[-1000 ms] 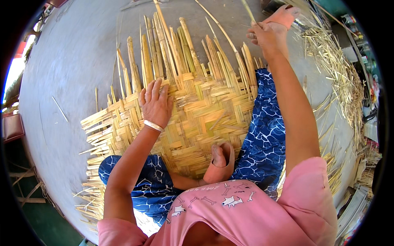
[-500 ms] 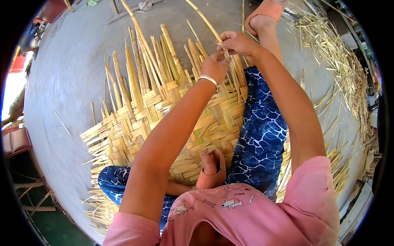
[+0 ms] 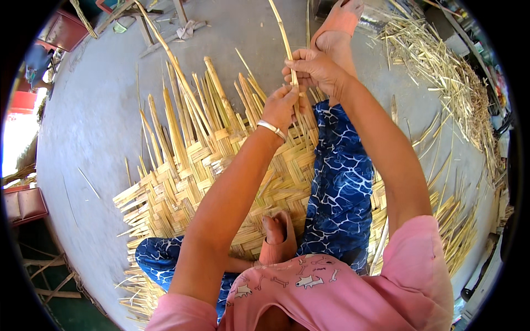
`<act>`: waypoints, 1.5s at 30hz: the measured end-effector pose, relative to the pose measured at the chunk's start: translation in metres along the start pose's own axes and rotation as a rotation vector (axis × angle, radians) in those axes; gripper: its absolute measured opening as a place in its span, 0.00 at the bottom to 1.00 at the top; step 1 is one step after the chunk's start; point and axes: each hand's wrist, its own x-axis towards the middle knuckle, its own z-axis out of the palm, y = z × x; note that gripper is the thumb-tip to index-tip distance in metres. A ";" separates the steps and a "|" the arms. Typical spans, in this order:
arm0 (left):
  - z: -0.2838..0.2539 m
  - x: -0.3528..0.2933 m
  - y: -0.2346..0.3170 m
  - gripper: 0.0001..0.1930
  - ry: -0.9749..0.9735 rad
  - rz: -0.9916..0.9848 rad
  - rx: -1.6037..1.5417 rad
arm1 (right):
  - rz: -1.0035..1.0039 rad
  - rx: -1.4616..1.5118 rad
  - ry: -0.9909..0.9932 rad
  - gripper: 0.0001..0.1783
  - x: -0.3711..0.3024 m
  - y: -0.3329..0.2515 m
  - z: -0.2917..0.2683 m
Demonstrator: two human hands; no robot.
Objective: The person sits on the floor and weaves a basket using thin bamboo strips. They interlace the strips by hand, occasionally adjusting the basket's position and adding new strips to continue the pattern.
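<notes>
A mat of wide, flat straw-coloured strips (image 3: 215, 165), woven in a slanting pattern, lies on the floor under my legs. Loose strip ends stick out along its far edge. One long thin strip (image 3: 282, 33) rises from that edge at the upper middle. My right hand (image 3: 317, 67) pinches this strip between thumb and fingers. Just below it, my left hand (image 3: 281, 107), with a pale bangle at the wrist, is closed on the same strip near the weave. The strip's lower end is hidden behind my left hand.
My sandalled foot (image 3: 274, 237) rests on the mat, the other (image 3: 337, 36) on the floor at the upper right. A heap of split straw-like strips (image 3: 447, 77) lies at the far right. Dark red seats (image 3: 26, 204) stand at the left; wooden legs (image 3: 144, 30) stand at the back.
Both hands have shifted slightly left in the picture, my left hand lower. The held strip stands more upright. The whole view has moved a little, showing more of the floor at the back.
</notes>
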 end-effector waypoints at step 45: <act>-0.066 -0.168 0.014 0.04 0.194 0.179 -0.029 | -0.173 -0.363 0.214 0.09 -0.168 0.075 0.150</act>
